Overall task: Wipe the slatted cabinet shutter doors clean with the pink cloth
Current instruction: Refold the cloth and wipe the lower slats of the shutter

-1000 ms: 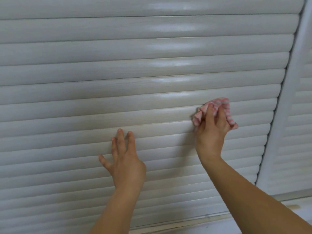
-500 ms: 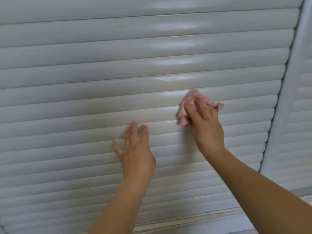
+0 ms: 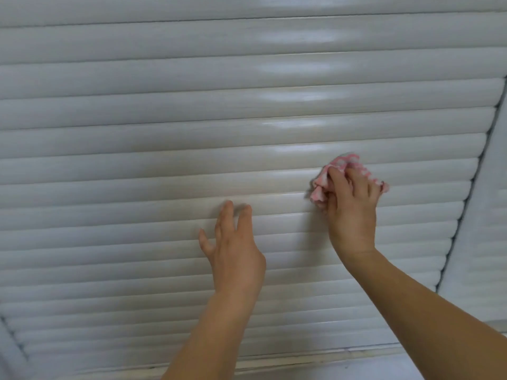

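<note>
Right against the slatted shutter door [image 3: 164,111] sits the pink cloth [image 3: 322,185], bunched into a wad with pink-and-white checks showing along its top and left folds. It lies on the slats right of centre, about halfway up the view, pressed to the surface by the right hand [image 3: 352,209]. That hand's fingers [image 3: 336,178] are curled over the wad and the thumb tucks in from below — the cloth is clamped between them, with loose corners poking out at the upper edge and at the far right of the knuckles.

The door itself is pale, off-white, built of rounded horizontal slats with a faint wood grain; a column of soft glare runs down the slats above the cloth. No container shows anywhere in view.

Lower and to the left, apart from the cloth, the left hand [image 3: 233,256] lies flat on the slats with its fingers [image 3: 226,218] straight and slightly spread, the thumb out to the left, gripping nothing.

Further out, a dark seam [image 3: 466,198] slants down the right side where the door meets a neighbouring panel [image 3: 491,215] — the cloth is nearer that seam than the left one. Another seam [image 3: 13,338] cuts the lower left corner. Below the lowest slat runs a pale bottom rail [image 3: 315,357]. Wide bare slats stretch to the left and above the hands.
</note>
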The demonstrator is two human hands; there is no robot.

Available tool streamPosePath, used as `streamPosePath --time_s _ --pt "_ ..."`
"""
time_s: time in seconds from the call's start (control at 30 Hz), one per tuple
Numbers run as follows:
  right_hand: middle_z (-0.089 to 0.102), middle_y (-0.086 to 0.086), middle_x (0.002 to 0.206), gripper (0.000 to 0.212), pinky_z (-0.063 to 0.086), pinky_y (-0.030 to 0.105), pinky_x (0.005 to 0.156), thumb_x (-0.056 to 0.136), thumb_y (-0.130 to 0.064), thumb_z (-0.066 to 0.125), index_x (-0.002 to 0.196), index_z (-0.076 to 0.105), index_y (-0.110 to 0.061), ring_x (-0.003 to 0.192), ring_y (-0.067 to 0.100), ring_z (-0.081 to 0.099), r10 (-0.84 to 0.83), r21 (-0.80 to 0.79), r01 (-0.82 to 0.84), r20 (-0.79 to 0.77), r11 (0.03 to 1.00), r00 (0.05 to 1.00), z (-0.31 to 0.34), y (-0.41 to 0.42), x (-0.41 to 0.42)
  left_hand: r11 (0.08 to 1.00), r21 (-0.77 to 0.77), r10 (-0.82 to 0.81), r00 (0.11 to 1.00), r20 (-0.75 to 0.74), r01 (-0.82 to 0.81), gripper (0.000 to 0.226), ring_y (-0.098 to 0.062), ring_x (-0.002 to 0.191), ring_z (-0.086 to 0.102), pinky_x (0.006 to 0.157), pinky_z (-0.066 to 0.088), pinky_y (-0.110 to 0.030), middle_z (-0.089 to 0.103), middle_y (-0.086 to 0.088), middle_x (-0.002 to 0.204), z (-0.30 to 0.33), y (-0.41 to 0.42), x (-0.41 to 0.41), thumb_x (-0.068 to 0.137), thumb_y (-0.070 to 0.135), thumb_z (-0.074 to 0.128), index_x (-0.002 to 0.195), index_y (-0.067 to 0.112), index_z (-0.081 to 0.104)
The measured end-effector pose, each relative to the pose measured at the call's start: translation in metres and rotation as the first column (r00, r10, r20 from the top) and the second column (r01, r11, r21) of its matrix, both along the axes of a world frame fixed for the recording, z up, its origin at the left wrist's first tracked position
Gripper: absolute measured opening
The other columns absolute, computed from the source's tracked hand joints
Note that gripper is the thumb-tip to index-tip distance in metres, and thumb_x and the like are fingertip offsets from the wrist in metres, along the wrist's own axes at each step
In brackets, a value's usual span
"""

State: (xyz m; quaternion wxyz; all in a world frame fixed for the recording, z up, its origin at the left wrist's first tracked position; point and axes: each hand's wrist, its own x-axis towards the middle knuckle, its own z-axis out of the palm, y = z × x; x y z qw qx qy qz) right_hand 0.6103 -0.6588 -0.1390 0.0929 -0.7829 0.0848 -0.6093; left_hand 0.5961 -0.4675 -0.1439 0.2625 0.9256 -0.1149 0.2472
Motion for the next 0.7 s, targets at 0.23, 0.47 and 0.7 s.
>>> streamPosePath --time_s 0.23,0.47,0.7 --pt "0.062 0.012 0.109 0.036 0.048 0.037 0.064 0.075 -0.008 0.058 0.109 0.068 -0.012 0.092 0.029 0.036 0.065 -0.274 -0.062 0.0 0.96 0.998 0.011 0.073 0.027 0.98 -0.196 0.038 0.99 0.137 -0.01 0.069 -0.018 0.132 0.031 0.108 0.014 -0.039 0.029 0.0 0.148 0.0 0.033 0.012 0.076 -0.009 0.044 0.137 0.024 0.041" --pt "0.066 0.01 0.096 0.036 0.048 0.036 0.059 0.078 -0.012 0.043 0.102 0.071 -0.012 0.082 0.029 0.045 0.091 -0.443 -0.088 -0.016 0.892 0.996 0.027 0.132 0.05 0.958 -0.281 0.095 0.982 0.162 -0.047 0.064 -0.024 0.124 0.041 0.1 0.025 -0.04 0.043 -0.005 0.136 -0.005 0.068 0.026 0.075 -0.011 0.045 0.132 0.018 0.049" --pt "0.067 0.009 0.091 0.036 0.046 0.035 0.059 0.075 -0.016 0.043 0.095 0.073 -0.014 0.072 0.03 0.059 0.114 -0.544 -0.105 -0.018 0.832 0.993 0.038 0.2 0.073 0.943 -0.325 0.112 0.986 0.122 -0.067 0.059 -0.023 0.123 0.043 0.098 0.03 -0.041 0.045 -0.004 0.135 -0.015 0.098 0.045 0.074 -0.01 0.041 0.126 0.015 0.05"
